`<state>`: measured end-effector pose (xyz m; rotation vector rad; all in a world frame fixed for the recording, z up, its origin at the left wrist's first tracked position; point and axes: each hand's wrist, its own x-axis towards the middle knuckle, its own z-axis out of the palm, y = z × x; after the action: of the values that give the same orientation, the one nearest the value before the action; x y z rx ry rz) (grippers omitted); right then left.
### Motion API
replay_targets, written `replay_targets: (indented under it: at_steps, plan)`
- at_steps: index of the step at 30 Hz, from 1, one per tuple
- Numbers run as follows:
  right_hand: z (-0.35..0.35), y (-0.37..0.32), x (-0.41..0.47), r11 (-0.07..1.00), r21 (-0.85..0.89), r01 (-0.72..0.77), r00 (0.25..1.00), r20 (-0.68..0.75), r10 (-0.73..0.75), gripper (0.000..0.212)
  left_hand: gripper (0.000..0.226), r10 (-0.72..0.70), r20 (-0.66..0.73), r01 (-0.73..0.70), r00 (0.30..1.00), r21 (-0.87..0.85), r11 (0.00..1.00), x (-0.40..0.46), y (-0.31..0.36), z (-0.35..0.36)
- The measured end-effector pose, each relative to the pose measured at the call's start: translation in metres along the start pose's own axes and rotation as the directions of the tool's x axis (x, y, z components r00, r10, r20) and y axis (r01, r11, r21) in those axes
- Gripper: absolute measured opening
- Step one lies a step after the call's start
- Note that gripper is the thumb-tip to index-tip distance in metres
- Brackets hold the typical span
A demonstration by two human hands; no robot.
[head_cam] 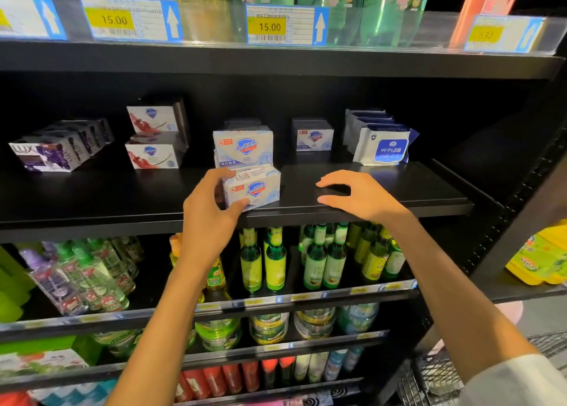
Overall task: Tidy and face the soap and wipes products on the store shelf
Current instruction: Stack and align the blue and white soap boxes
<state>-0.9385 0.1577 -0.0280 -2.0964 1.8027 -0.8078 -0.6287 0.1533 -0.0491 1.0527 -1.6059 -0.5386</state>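
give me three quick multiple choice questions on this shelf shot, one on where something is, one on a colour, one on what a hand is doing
1. Where do the wipes packs stand on the soap shelf?
A. at its left end
B. to the right of the soap boxes
C. on the shelf below

2. What colour is the Lux soap pack at the left of that shelf?
A. purple and white
B. green and yellow
C. orange

3. What is the left hand doing?
A. hanging idle below the shelf
B. pressing flat on a price tag
C. gripping the front white Safeguard box

Answers:
1. B, the packs sit right of every Safeguard box.
2. A, its face shows purple print on white.
3. C, thumb and fingers curl round the box, while the right hand hovers over the shelf edge holding nothing.
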Motion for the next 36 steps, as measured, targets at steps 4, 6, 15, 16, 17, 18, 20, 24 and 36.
replay_targets:
  at_steps: [4,6,15,16,17,18,20,24,36]
  plan:
    - [0.0,0.0,0.0,1.0,-0.02,-0.002,1.0,0.012,0.003,0.04,0.048,0.059,-0.031,-0.056,0.998,0.109,0.993,0.006,-0.009,-0.008]
    - [0.0,-0.001,0.0,1.0,-0.016,-0.009,1.0,0.014,0.009,0.039,0.047,0.107,-0.034,-0.1,0.994,0.156,0.983,0.007,-0.011,-0.007]
    - [0.0,-0.001,0.001,0.999,-0.033,0.001,1.0,0.008,-0.001,0.037,0.045,0.096,-0.019,-0.091,0.995,0.178,0.98,0.01,-0.017,-0.005]
    - [0.0,-0.001,0.001,0.999,-0.036,0.0,1.0,0.006,0.0,0.038,0.045,0.1,-0.012,-0.096,0.995,0.186,0.978,0.011,-0.018,-0.004]
    - [0.0,-0.001,0.002,0.999,-0.038,0.0,1.0,0.004,0.0,0.038,0.046,0.106,-0.006,-0.102,0.994,0.198,0.975,0.011,-0.018,-0.003]
    - [0.0,-0.001,0.002,0.999,-0.037,0.001,1.0,0.005,-0.001,0.038,0.046,0.111,-0.002,-0.108,0.994,0.208,0.972,0.012,-0.019,-0.003]
    - [-0.001,-0.001,0.003,1.0,-0.031,-0.003,1.0,0.006,0.003,0.036,0.047,0.123,0.003,-0.121,0.992,0.214,0.969,0.012,-0.02,-0.002]
    - [-0.002,-0.002,0.008,0.998,0.034,-0.055,0.997,-0.057,0.057,0.028,0.053,0.133,0.007,-0.131,0.991,0.235,0.963,0.01,-0.022,-0.002]
    - [-0.002,0.0,0.116,0.953,0.038,-0.301,0.923,-0.24,0.301,0.048,0.036,0.517,0.243,-0.571,0.821,0.364,0.736,-0.03,-0.004,0.033]
